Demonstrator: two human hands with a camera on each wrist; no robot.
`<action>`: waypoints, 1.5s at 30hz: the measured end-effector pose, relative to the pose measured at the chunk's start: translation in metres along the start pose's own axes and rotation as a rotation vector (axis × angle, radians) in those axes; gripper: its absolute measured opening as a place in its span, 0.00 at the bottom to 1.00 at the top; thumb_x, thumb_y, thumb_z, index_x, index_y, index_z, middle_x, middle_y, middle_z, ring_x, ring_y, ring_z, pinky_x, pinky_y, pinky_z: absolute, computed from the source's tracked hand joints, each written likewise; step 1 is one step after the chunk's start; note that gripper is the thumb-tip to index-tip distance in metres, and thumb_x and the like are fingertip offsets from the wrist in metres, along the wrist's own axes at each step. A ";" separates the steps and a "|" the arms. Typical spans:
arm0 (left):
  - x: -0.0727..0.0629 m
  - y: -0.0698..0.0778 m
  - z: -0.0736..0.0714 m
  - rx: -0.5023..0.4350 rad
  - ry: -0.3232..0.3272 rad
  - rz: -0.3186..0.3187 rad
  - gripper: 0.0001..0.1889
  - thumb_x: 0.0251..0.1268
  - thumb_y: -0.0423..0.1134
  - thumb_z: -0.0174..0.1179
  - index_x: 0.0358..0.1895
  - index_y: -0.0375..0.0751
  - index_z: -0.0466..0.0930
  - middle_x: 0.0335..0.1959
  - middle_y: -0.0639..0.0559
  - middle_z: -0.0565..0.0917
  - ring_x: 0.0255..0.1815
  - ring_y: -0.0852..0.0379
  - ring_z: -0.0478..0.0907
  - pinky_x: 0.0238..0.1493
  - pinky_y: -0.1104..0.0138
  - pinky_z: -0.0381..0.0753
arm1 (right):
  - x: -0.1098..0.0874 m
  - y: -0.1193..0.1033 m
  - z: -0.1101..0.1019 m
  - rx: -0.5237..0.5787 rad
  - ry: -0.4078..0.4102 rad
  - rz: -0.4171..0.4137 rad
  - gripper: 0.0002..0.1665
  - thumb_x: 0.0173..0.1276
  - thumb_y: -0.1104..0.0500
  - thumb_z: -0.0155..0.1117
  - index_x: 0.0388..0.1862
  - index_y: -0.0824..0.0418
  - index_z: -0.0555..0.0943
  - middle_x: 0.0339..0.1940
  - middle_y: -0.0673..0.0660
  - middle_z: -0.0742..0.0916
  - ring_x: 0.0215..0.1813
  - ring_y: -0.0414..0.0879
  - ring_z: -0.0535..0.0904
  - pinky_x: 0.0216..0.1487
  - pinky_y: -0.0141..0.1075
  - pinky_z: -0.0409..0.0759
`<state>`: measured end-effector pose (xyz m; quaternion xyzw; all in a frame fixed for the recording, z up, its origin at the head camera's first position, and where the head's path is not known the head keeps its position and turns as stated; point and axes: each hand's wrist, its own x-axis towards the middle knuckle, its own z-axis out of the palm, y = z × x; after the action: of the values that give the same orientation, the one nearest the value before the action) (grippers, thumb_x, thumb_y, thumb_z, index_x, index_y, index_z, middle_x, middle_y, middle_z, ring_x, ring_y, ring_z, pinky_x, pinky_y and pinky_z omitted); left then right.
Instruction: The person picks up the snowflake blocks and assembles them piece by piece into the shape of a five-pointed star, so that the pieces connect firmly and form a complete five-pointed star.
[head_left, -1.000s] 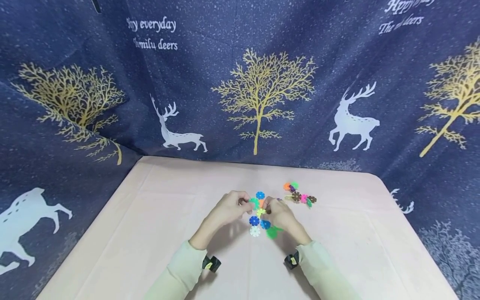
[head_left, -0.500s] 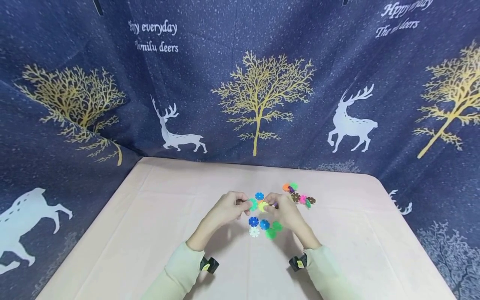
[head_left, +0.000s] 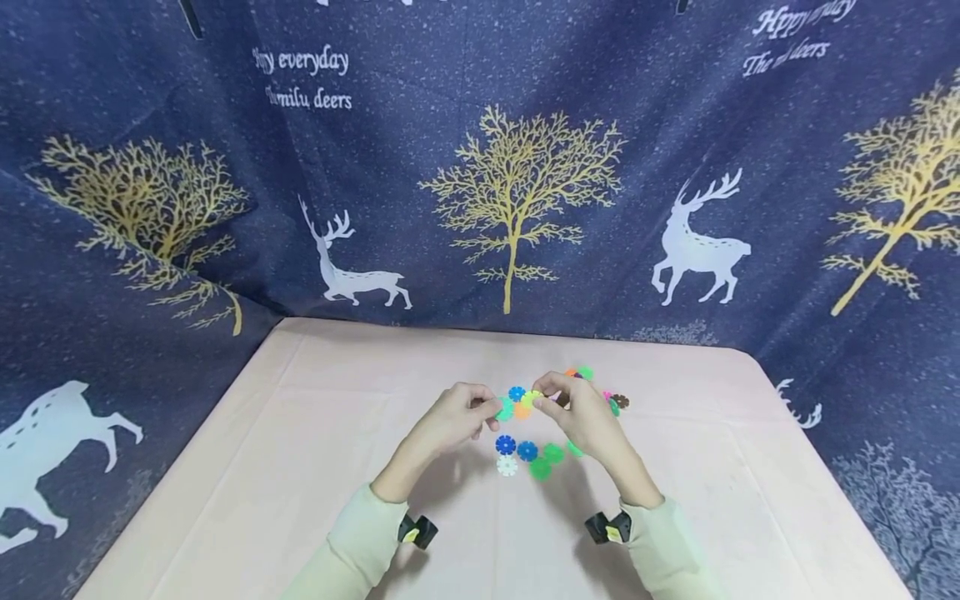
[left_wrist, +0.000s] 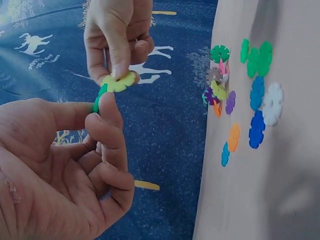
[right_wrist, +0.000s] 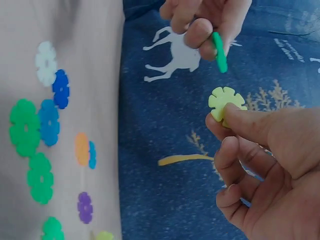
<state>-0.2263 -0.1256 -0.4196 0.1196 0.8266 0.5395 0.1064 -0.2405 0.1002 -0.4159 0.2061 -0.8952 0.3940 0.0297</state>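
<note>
Pink surface (head_left: 330, 467) spreads below your hands, its near edge out of frame; nearest you, roughly midway between its left and right edges, lie a white disc (head_left: 507, 466), a green pair (head_left: 540, 469), a blue disc (head_left: 527, 451) and a dark blue disc (head_left: 506, 445); raised beyond them, your left hand (head_left: 461, 414) pinches a green disc (head_left: 505, 408) between thumb and forefinger; your right hand (head_left: 588, 417) likewise pinches a yellow disc (head_left: 531, 398); the other fingers curl loosely in both; toward the far edge and right of middle sits a mixed cluster (head_left: 608, 396), partly behind your right hand, with the deer curtain (head_left: 375, 167) past the edge.

Your wrists, if lowered, could nudge the nearest discs out of place; your grips are small, so either held disc could twist or spring free if the two rims were pressed together with their notches out of line; a dropped green disc might be hard to tell from the green pair.

Your left wrist view makes the held discs seem to touch; your right wrist view shows a gap, green edge-on and yellow showing its notched face; it also shows a purple disc (right_wrist: 85, 207) you cannot make out from the head.
</note>
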 end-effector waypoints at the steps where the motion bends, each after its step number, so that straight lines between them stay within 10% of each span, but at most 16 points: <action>1: 0.000 0.001 0.000 -0.007 -0.004 0.005 0.12 0.75 0.38 0.54 0.36 0.36 0.83 0.24 0.53 0.83 0.18 0.61 0.70 0.21 0.72 0.68 | 0.000 -0.001 -0.001 0.002 0.002 -0.011 0.05 0.69 0.60 0.68 0.43 0.55 0.85 0.37 0.50 0.86 0.33 0.41 0.79 0.30 0.35 0.78; 17: -0.001 0.011 0.005 -0.074 -0.044 0.026 0.12 0.76 0.38 0.53 0.37 0.34 0.82 0.24 0.52 0.82 0.19 0.61 0.70 0.23 0.72 0.71 | -0.007 -0.011 -0.007 0.018 0.016 -0.137 0.05 0.68 0.59 0.69 0.42 0.52 0.86 0.31 0.43 0.83 0.27 0.44 0.73 0.23 0.32 0.68; 28: -0.005 0.012 0.012 -0.399 -0.046 0.030 0.10 0.74 0.32 0.54 0.40 0.25 0.79 0.19 0.55 0.79 0.18 0.64 0.70 0.24 0.75 0.70 | -0.010 -0.008 -0.005 0.052 0.112 -0.261 0.07 0.66 0.59 0.71 0.43 0.53 0.87 0.34 0.43 0.85 0.32 0.39 0.72 0.31 0.33 0.72; 45: -0.006 0.015 0.009 -0.395 -0.025 -0.005 0.11 0.73 0.34 0.56 0.42 0.26 0.80 0.21 0.53 0.81 0.18 0.64 0.71 0.24 0.75 0.72 | -0.008 -0.005 -0.005 0.076 0.109 -0.271 0.07 0.67 0.58 0.70 0.43 0.50 0.86 0.29 0.42 0.79 0.31 0.40 0.69 0.30 0.33 0.70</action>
<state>-0.2160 -0.1135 -0.4089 0.1013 0.7034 0.6896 0.1395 -0.2321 0.1033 -0.4109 0.3043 -0.8407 0.4304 0.1236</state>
